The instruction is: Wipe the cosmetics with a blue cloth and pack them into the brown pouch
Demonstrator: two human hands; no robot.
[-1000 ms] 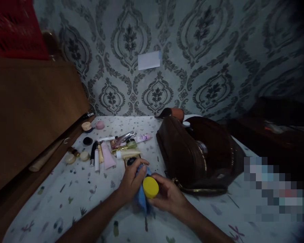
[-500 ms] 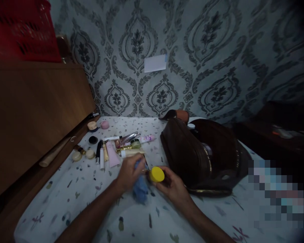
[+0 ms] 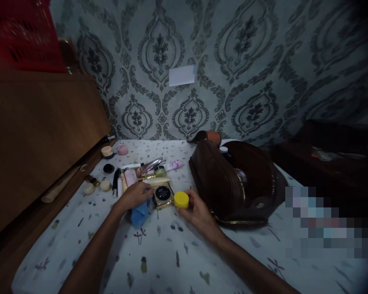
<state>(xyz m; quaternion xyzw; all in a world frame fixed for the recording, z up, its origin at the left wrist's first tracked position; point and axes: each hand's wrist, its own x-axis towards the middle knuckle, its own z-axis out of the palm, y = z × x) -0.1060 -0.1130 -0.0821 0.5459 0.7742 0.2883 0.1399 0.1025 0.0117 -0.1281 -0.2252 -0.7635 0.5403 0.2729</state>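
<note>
My left hand [image 3: 134, 196] is closed on a crumpled blue cloth [image 3: 139, 214], which hangs below the fingers onto the patterned sheet. Between my hands lies a square gold case with a round black centre [image 3: 163, 193]. My right hand [image 3: 199, 214] grips a small jar with a yellow lid [image 3: 181, 199], just right of that case; the fingers hide most of its lower part. Behind the left hand, a pink tube [image 3: 129, 177] and several other cosmetic tubes lie side by side. A green-toned jar [image 3: 160, 171] sits among them.
An open brown bag [image 3: 214, 183] stands on the right, with items inside. At the left are a wooden cabinet [image 3: 43, 130] and a red basket [image 3: 24, 36]. Small pots, including a pink one [image 3: 122, 150], sit along the left side. The patterned wall [image 3: 190, 98] rises behind.
My left hand has moved left with the blue cloth, away from the yellow-lidded jar. The gold case now shows between my hands. The right hand still holds the jar, and the whole view has shifted slightly.
</note>
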